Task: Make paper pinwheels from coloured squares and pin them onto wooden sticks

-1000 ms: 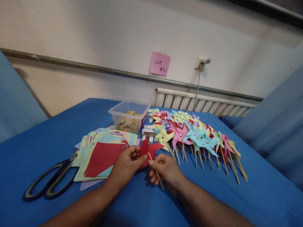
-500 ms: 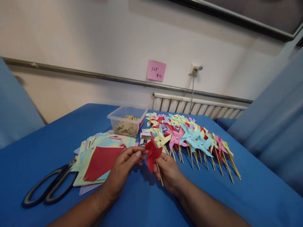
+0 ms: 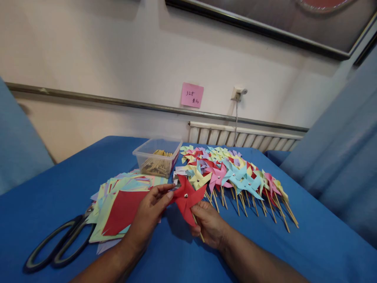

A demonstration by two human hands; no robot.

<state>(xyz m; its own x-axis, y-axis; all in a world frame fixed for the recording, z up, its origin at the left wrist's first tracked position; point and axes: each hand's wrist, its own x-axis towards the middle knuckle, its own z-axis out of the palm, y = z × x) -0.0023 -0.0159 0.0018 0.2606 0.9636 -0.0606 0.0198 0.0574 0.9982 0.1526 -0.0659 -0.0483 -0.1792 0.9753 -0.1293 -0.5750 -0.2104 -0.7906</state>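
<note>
A red paper pinwheel on a thin wooden stick faces me above the blue cloth, a silver pin at its centre. My right hand is closed around the stick just below the blades. At the pinwheel's left blade, the fingertips of my left hand are closed on the paper edge. Beyond my right hand lie many finished pinwheels in yellow, pink, blue and red, their sticks pointing towards me. To the left is a stack of coloured paper sheets, a red one on top.
Black-handled scissors lie at the left by the paper. A clear plastic box of wooden sticks stands behind the stack, with a small, partly hidden box beside it. A radiator and wall rail are behind the blue table.
The red pinwheel has turned from nearly edge-on to face me, so its pin and blades show. Both hands stay on it. The view has tilted up a little.
</note>
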